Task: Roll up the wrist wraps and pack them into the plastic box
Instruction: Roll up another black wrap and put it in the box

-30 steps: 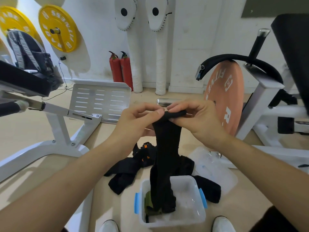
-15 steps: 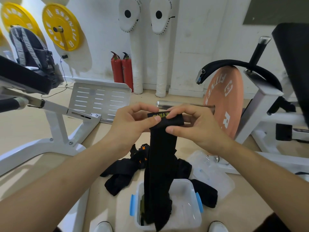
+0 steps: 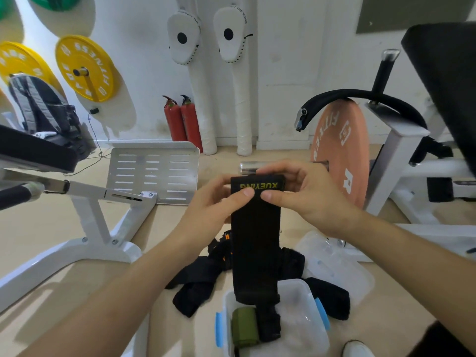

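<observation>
Already in box (image 3: 304, 331): green roll (image 3: 244, 327)
Hands: left hand (image 3: 216, 204), right hand (image 3: 304, 199) pinching black wrap (image 3: 255, 240)
Remaining: rolling it, loose wraps (image 3: 195, 284) waiting

I work from one view only: a wide-angle camera worn on the person's head, facing forward and tilted down. It sits close to the work. The left hand (image 3: 216, 202) and right hand (image 3: 304, 199) fill mid-frame, forearms entering from the lower corners, and the black wrist wrap (image 3: 255, 240) they pinch hangs down the centre. The plastic box (image 3: 298, 331) lies at the bottom edge. Beyond, the view crosses the floor (image 3: 51, 228) to the white wall (image 3: 283, 60).
</observation>
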The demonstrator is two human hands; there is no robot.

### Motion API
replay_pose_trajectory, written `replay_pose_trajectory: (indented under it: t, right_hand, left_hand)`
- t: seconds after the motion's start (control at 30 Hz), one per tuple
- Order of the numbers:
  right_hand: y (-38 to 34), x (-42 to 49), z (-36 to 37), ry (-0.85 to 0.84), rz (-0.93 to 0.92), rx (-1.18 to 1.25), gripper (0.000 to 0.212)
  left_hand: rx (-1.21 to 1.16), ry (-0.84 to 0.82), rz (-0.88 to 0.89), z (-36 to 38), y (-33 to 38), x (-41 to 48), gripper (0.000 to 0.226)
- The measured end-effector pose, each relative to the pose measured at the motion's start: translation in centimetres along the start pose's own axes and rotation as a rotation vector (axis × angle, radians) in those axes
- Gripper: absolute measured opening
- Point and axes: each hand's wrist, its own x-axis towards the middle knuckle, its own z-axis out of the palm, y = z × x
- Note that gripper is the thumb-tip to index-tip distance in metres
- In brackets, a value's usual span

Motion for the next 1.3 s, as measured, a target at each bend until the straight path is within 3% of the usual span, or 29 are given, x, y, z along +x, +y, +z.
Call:
replay_pose_trajectory:
  t: [0.07,0.23,0.33,0.47,0.57,0.7,0.8,1.0,1.17,1.3]
  right_hand:
    - [0.0,0.1,-0.1,0.048,-0.033,-0.045,0.033]
    - [0.7,0.0,0.1,0.128,-0.127,-0.139,0.023]
    - [0.9,-0.3,0.6,0.104,-0.215,-0.151,0.025]
    - [1.0,-0.5,1.1,0.032,-0.281,-0.184,0.022]
    - [0.9,-0.5,0.9,-0.013,-0.220,-0.205,0.025]
    - [0.5,-0.4,-0.7,-0.137,-0.020,-0.254,0.057]
    - [-0.2,-0.4,-1.6,-0.195,0.060,-0.274,0.051]
    - [-0.5,-0.8,-0.5,-0.158,0.255,0.063,0.043]
    - [-0.3,-0.7,0.6,-0.047,0.192,0.225,0.037]
    - [-0.1,-0.4,0.7,0.000,0.154,0.211,0.037]
  left_hand:
    - [0.046,-0.086,-0.063,0.1,-0.1,-0.1,0.029]
    - [0.079,-0.067,-0.054,0.3,0.2,-0.2,0.027]
    - [-0.031,-0.041,-0.088,0.8,0.5,-0.3,0.033]
    - [-0.060,-0.007,-0.085,1.1,0.4,-0.2,0.019]
    - [-0.068,0.000,-0.059,0.7,0.2,-0.1,0.021]
    - [-0.004,0.052,0.040,0.0,0.1,0.1,0.031]
    - [0.090,0.059,0.128,-0.2,-0.1,0.0,0.038]
    - [0.142,0.050,0.258,0.5,-0.7,-0.1,0.043]
    - [0.268,0.140,0.397,1.0,-0.9,0.1,0.043]
    - [0.288,0.175,0.393,1.5,-0.9,0.0,0.046]
